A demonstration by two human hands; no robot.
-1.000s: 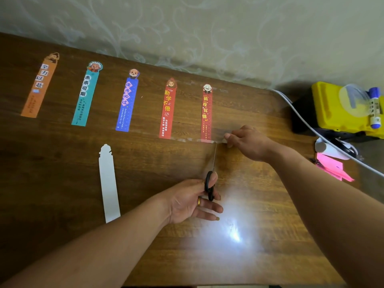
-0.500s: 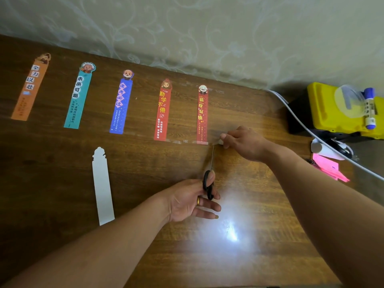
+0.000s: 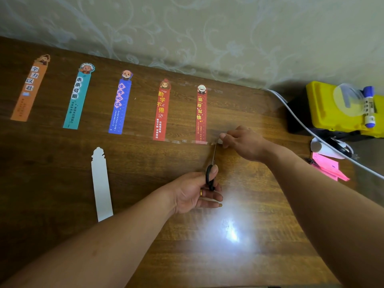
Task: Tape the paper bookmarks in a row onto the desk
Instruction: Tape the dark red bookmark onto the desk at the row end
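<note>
- Five coloured paper bookmarks are laid in a row along the far side of the wooden bench [image 3: 259, 204], each pointing away from the person: an orange bookmark [image 3: 29, 88], a teal bookmark [image 3: 78, 98], a blue bookmark [image 3: 121, 104], a red bookmark [image 3: 163, 113] and a dark red bookmark [image 3: 201, 117].
- A strip of clear tape [image 3: 182, 141] is seen across the near ends of the red and dark red bookmarks, running on to the right.
- A sixth, white bookmark [image 3: 101, 188] is lying blank side up, nearer the person and apart from the row, below the gap between the teal and blue ones.
- The right grip [image 3: 243, 145] is placed just right of the dark red bookmark, its fingertips pinched together on the free end of the tape.
- The left grip [image 3: 193, 192] is curled round the black handles of a pair of scissors [image 3: 211, 175], with the thumb through a loop; a gold ring [image 3: 201, 192] is worn on one finger.
- The scissor blades are pointed away from the person, and their tip is brought up to the tape just left of the right fingertips. Whether the blades are parted cannot be told.
- At the right edge, a yellow case [image 3: 332, 117] is seen with a roll of clear tape [image 3: 347, 100] and a blue-capped marker [image 3: 368, 109] on top of it.
- A white cable [image 3: 307, 129] is run in front of the case, and pink paper [image 3: 328, 169] is lying near it.
</note>
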